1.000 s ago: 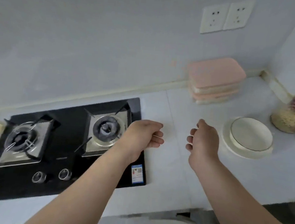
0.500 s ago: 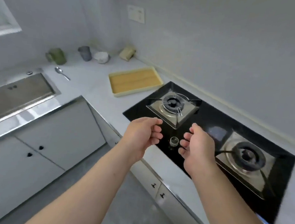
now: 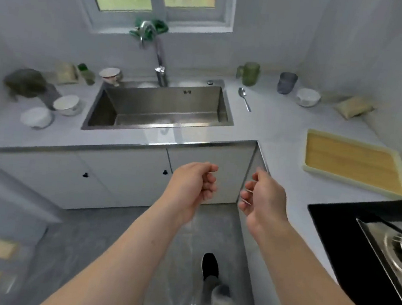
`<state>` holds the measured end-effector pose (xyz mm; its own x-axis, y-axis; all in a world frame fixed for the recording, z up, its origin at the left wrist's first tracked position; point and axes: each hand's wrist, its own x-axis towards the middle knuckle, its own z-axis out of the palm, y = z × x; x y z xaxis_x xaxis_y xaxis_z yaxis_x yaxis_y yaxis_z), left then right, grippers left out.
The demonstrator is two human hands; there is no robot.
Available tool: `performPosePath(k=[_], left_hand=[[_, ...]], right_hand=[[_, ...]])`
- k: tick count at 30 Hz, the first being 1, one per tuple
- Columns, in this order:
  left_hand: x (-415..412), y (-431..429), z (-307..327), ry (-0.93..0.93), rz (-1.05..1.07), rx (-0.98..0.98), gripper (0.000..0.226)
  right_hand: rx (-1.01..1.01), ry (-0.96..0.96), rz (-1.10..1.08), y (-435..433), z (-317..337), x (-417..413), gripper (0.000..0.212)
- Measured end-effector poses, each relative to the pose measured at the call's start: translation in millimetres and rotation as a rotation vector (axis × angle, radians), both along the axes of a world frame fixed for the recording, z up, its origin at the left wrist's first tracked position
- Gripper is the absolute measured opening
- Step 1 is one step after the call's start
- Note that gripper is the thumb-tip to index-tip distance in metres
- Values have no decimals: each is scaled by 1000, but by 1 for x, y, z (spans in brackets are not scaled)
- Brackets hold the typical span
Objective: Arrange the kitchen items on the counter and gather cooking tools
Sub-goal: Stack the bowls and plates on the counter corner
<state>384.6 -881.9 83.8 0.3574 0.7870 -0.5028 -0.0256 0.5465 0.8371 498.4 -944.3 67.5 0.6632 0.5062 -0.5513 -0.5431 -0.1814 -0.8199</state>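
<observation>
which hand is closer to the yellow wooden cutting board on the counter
Right. The right hand is held in the air just left of the yellow wooden cutting board; the left hand is farther left, on the right hand's far side.

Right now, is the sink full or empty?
Empty: the sink shows bare steel walls and floor, with no standing water or dishes in the part visible.

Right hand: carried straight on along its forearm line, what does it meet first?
Probably the cabinet door below the sink: the right hand hangs empty in front of it, aimed up and left. Depth is unclear; it might meet the counter edge instead.
</observation>
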Motion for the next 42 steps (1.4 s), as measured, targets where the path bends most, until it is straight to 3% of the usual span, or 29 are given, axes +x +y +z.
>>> performPosePath(k=[10, 21, 28, 37, 42], left_hand=[[-62, 186, -7, 118, 341, -41, 14], [-131, 350, -19, 88, 571, -133, 18], [-212, 469, -51, 63, 568, -185, 22], [-295, 610, -91, 86, 567, -393, 18], [-316, 663, -125, 63, 598, -516, 36]], right_hand=[[-1, 41, 379, 221, -4, -41, 11], [-57, 16, 637, 418, -7, -108, 9], [-85, -10, 607, 535, -22, -178, 13], [-167, -21, 526, 650, -26, -253, 15], [-220, -36, 504, 702, -38, -268, 19]])
